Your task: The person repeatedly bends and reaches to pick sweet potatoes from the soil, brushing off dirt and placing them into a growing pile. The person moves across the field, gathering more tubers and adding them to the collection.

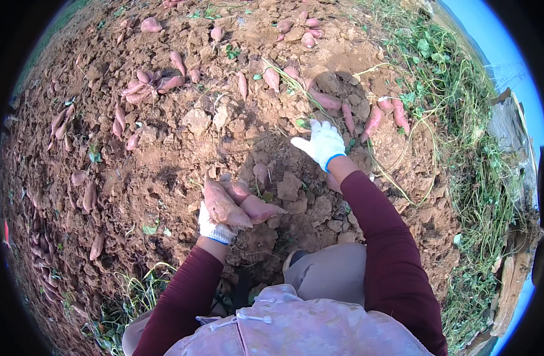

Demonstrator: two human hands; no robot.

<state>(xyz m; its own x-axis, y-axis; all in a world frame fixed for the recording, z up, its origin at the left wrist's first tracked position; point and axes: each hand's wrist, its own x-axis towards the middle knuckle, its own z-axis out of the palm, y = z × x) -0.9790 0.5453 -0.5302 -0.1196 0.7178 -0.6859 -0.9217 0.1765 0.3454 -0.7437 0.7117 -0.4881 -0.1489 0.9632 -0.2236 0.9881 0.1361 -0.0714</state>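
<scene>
My left hand (214, 226), in a white knit glove, holds a cluster of sweet potatoes (225, 204) above the soil; the tubers hide most of its fingers. My right hand (321, 143), gloved the same way, reaches forward with thumb and fingers apart and nothing visible in it. Just beyond its fingertips runs a green vine stem (294, 82). A long sweet potato (326, 100) lies partly in the soil past that hand, with a slimmer sweet potato (348, 117) to its right. Between my hands a small sweet potato (260, 172) rests among clods.
Loose brown soil (165, 200) with clods spreads all around. More sweet potatoes lie in bunches: one bunch (149, 85) ahead left, another (305, 32) farther ahead. Heaped green vines (472, 178) line the right side, and a looped stem (421, 200) lies nearer. My knee (332, 271) is bent below.
</scene>
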